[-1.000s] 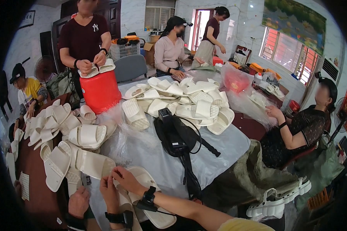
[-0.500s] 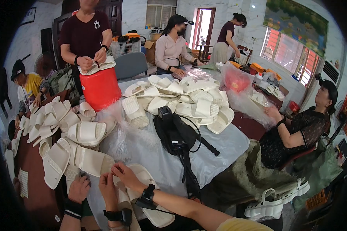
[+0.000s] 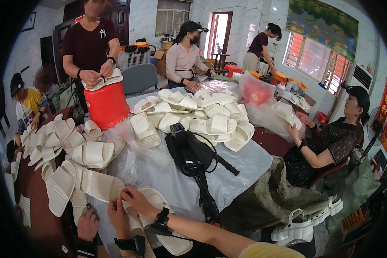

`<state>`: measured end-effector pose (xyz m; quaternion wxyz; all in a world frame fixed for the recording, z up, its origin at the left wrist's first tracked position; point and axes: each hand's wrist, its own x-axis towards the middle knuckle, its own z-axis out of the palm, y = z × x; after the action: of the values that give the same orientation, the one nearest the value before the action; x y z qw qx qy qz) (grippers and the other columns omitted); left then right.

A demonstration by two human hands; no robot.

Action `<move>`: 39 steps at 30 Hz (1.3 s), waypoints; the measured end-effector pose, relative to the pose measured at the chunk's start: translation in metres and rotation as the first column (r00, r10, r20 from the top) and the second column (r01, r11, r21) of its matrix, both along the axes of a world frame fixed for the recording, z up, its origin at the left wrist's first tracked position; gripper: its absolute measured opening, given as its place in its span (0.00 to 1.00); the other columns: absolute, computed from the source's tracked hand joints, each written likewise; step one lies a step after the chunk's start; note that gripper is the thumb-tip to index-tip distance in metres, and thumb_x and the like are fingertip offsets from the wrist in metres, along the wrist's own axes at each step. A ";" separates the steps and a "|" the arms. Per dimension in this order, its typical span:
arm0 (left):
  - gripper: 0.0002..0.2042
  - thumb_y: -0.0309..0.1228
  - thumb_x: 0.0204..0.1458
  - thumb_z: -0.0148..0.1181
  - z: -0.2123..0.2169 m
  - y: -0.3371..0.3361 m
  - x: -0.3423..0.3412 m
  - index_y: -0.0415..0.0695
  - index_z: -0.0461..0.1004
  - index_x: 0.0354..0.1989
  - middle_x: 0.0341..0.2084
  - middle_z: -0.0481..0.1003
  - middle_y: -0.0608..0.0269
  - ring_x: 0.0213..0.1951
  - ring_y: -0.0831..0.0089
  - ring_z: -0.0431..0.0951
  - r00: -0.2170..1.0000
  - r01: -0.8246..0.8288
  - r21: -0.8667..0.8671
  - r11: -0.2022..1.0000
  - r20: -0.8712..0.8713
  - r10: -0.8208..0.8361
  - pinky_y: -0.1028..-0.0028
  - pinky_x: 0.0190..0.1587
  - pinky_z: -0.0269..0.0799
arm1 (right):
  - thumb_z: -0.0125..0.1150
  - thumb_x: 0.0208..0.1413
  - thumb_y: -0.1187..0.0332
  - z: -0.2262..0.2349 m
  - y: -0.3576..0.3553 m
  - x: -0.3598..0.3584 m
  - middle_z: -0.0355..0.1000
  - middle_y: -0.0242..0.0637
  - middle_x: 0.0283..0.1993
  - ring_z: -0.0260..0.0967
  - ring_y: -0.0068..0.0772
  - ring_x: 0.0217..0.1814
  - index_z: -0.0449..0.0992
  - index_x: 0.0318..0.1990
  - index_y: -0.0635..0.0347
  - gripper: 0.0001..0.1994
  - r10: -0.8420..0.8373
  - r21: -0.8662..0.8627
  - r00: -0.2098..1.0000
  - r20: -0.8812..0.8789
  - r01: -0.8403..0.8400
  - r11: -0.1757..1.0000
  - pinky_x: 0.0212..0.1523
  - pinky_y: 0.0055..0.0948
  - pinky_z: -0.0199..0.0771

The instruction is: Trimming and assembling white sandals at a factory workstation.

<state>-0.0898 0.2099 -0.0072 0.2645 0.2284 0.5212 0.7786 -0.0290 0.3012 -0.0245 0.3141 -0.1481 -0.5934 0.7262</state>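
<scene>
Near the front edge of the table, my left hand (image 3: 118, 213) is closed, thumb and fingers pinched together and pointing up. My right hand (image 3: 137, 201) reaches in from the right, its fingertips pinched close beside the left ones. Whatever lies between the fingertips is too small to make out. Below my hands and right forearm lies a cream slipper (image 3: 175, 244), partly hidden, with another slipper (image 3: 155, 198) beyond. A cream slide slipper (image 3: 102, 185) rests just past my fingertips. Left of my hands is a co-worker's hand (image 3: 88, 225) with a small dark object at its fingertips.
Slippers pile up at the left (image 3: 58, 137) and table centre (image 3: 202, 112). A black strapped device (image 3: 189, 150) with a cable lies on the plastic sheet (image 3: 241, 165). One person works over a red bucket (image 3: 107, 105); another sits right. White clogs (image 3: 293, 230) stand lower right.
The whole view has shifted slightly. My hands stay pinched close together. At the right, the seated person now holds up a slipper by the plastic bag. The co-worker's hand beside mine has moved slightly lower.
</scene>
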 end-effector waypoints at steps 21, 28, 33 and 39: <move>0.06 0.30 0.53 0.50 -0.003 0.003 0.001 0.41 0.69 0.30 0.18 0.63 0.75 0.19 0.89 0.56 0.985 -0.046 -0.049 0.998 -0.169 0.037 0.86 0.20 0.49 | 0.48 0.57 0.64 0.003 0.001 -0.001 0.64 0.29 0.34 0.60 0.18 0.35 0.65 0.40 0.63 0.11 -0.002 -0.084 0.999 -0.052 -0.003 0.996 0.39 0.19 0.63; 0.05 0.30 0.53 0.50 0.008 0.001 0.006 0.42 0.68 0.28 0.17 0.62 0.76 0.18 0.89 0.55 0.989 -0.047 -0.087 0.995 -0.147 0.034 0.86 0.19 0.48 | 0.47 0.57 0.64 -0.004 0.003 -0.003 0.64 0.29 0.34 0.62 0.19 0.36 0.65 0.40 0.63 0.11 -0.028 -0.051 0.999 -0.046 0.026 0.998 0.40 0.20 0.63; 0.05 0.31 0.53 0.51 0.006 -0.003 0.004 0.43 0.69 0.29 0.18 0.62 0.76 0.19 0.89 0.55 0.997 -0.055 -0.060 0.997 -0.064 0.051 0.86 0.20 0.48 | 0.48 0.57 0.65 0.002 0.000 0.001 0.64 0.30 0.34 0.62 0.19 0.36 0.65 0.40 0.64 0.11 -0.015 0.174 0.998 0.068 0.003 0.985 0.39 0.20 0.64; 0.05 0.31 0.53 0.51 -0.002 -0.003 0.000 0.43 0.69 0.30 0.20 0.63 0.76 0.20 0.89 0.55 0.994 -0.020 -0.107 0.994 -0.112 0.008 0.86 0.20 0.48 | 0.48 0.57 0.65 0.005 0.000 0.002 0.65 0.31 0.34 0.63 0.19 0.38 0.65 0.40 0.65 0.11 -0.050 0.222 0.997 0.061 0.035 0.974 0.40 0.20 0.65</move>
<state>-0.0901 0.2066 -0.0087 0.2415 0.2532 0.5782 0.7371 -0.0270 0.3016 -0.0197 0.3240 -0.1489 -0.6772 0.6436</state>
